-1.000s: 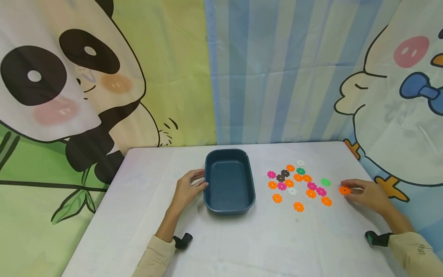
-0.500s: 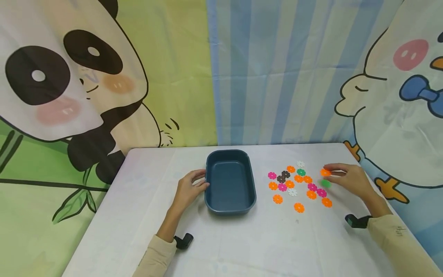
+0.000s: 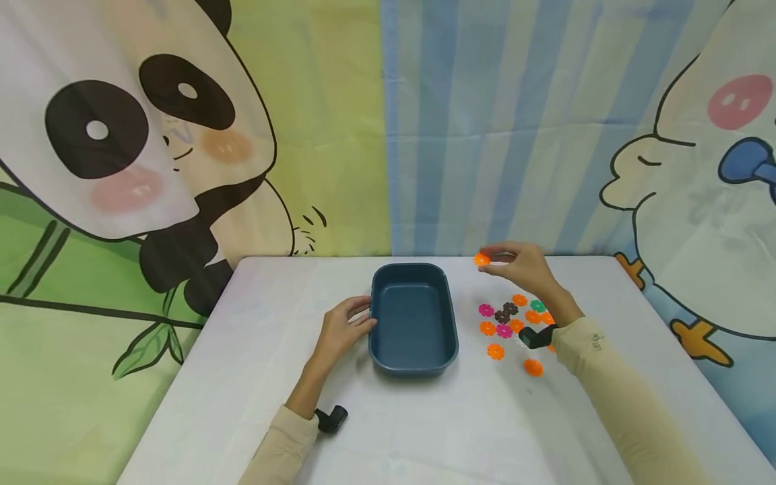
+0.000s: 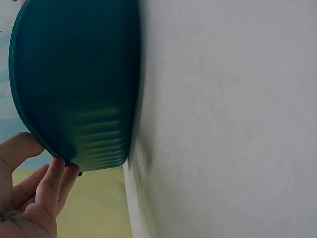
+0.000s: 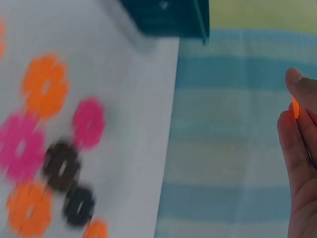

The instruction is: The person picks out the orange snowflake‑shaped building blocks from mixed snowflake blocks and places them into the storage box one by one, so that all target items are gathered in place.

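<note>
A dark blue rectangular plastic basin (image 3: 412, 323) stands on the table. My left hand (image 3: 342, 331) is at its left side; in the left wrist view, thumb and fingers (image 4: 49, 186) grip the basin's rim (image 4: 37, 134). Raised near the table's back edge, right of the basin, my right hand (image 3: 518, 266) pinches an orange flower-shaped plastic disc (image 3: 481, 260). The right wrist view shows this disc (image 5: 295, 107) edge-on between thumb and fingers. Below the right hand lie several similar discs, among them a pink one (image 3: 486, 310), a dark brown one (image 3: 502, 316) and a green one (image 3: 537, 306).
The white-covered table (image 3: 388, 431) ends at a back edge against a curtain (image 3: 473, 135) with cartoon prints. My right forearm (image 3: 612, 391) hides some of the discs. A black wrist camera (image 3: 332, 419) sits by my left wrist.
My right hand has moved left and toward the back from the table's right side, carrying the orange disc over the others. The left hand stays at the basin. The head view has shifted slightly.
</note>
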`<action>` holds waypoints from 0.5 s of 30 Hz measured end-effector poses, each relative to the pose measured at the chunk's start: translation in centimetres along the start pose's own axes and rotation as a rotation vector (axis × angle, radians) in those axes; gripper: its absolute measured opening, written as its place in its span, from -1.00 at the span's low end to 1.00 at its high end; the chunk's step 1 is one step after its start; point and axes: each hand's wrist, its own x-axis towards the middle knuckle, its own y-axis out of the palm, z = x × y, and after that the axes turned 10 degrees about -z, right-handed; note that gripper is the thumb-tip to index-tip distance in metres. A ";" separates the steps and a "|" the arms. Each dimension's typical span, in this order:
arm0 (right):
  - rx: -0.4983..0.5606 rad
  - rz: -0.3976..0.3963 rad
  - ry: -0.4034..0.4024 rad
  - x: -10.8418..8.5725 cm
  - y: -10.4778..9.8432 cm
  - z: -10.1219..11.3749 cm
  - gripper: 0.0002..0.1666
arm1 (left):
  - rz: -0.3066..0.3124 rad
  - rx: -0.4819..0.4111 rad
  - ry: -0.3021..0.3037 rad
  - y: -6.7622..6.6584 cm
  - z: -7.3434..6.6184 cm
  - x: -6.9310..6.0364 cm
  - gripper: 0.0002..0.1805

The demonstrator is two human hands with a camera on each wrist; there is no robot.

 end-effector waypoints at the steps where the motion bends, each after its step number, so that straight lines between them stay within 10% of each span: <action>1: 0.025 0.010 -0.004 0.5 0.9 0.6 -0.46 | 0.004 -0.003 -0.001 -0.1 -0.1 0.0 -0.46; 9: 0.219 0.077 -0.089 2.5 6.7 6.4 -0.53 | 0.051 0.009 0.021 -0.3 -3.0 -0.8 -0.48; 15: 0.295 0.043 -0.079 3.9 11.4 5.3 -0.57 | 0.044 0.013 0.036 -0.3 -4.0 -1.2 -0.49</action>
